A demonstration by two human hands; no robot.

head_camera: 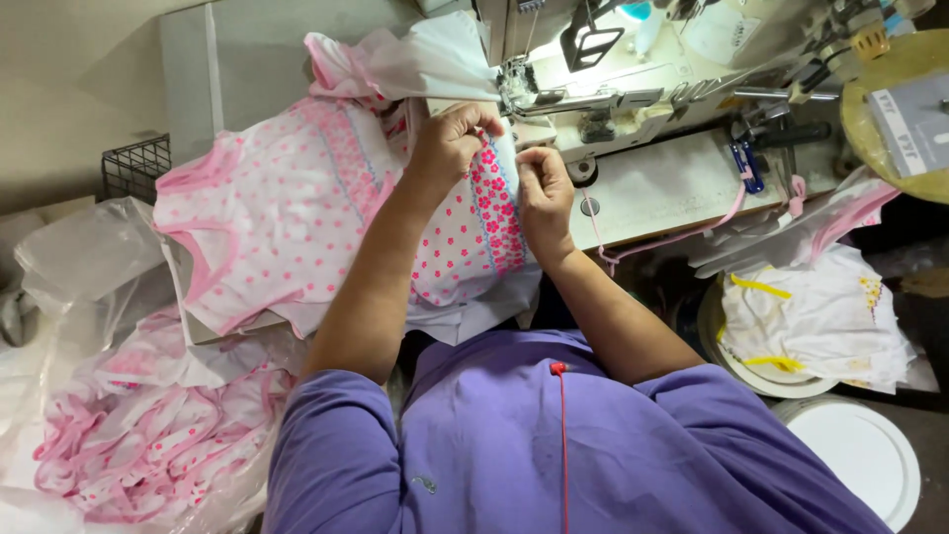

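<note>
My left hand pinches the top edge of a white garment with pink flowers, close to the needle of the sewing machine. My right hand is closed beside it, gripping the same garment's edge next to a bright pink flowered band. The garment lies spread over the machine table to my left. Both hands sit just in front of the presser foot.
A heap of similar pink-and-white garments in clear plastic lies at lower left. A wire basket stands at the left. White cloth with yellow trim fills a round bin at right, above a white lid. Blue snips rest on the machine bed.
</note>
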